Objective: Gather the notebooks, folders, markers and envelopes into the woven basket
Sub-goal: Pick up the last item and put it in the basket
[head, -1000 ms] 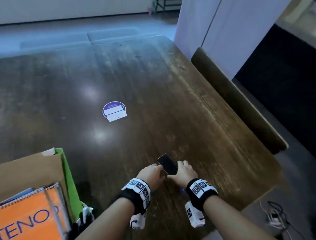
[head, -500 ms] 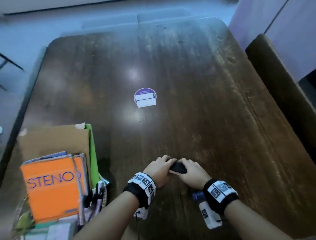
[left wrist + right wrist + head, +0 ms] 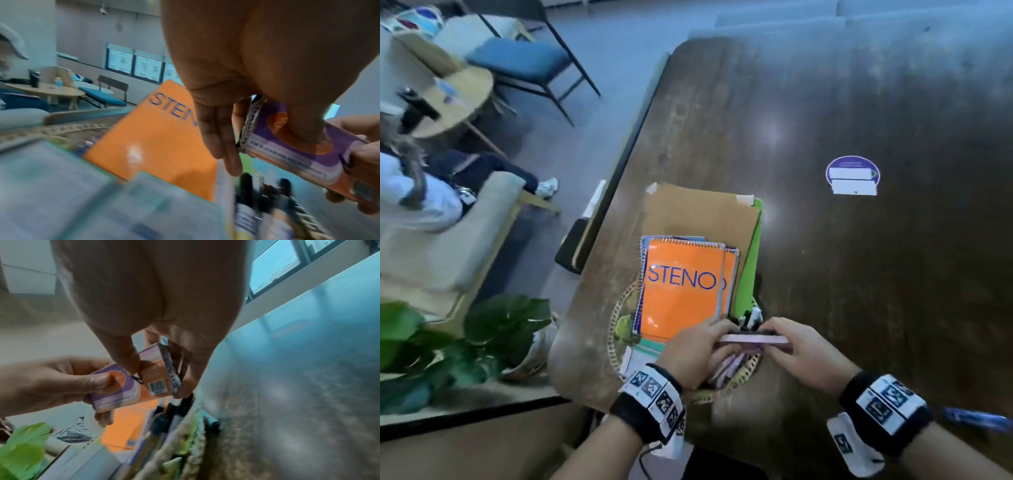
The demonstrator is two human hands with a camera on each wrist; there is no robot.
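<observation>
Both hands hold a small purple and orange box (image 3: 753,339) just above the woven basket (image 3: 616,329) at the table's front left. My left hand (image 3: 702,349) pinches its left end, thumb on the printed face (image 3: 287,146). My right hand (image 3: 801,353) pinches the right end (image 3: 156,382). In the basket stand orange STENO notebooks (image 3: 681,291), a brown folder (image 3: 698,216), a green folder (image 3: 748,274) and several dark-capped markers (image 3: 748,317), directly below the box (image 3: 174,410). A blue pen-like object (image 3: 976,418) lies blurred on the table by my right wrist.
A round purple sticker (image 3: 852,174) is on the dark wooden table (image 3: 859,274). The table's left edge runs just beside the basket. Beyond it are a leafy plant (image 3: 465,335), a seated person (image 3: 421,195), a blue chair (image 3: 517,58) and a round side table (image 3: 455,99).
Both hands have lifted the small box off the table's front edge and carried it left, over the basket. The head view has swung left and down.
</observation>
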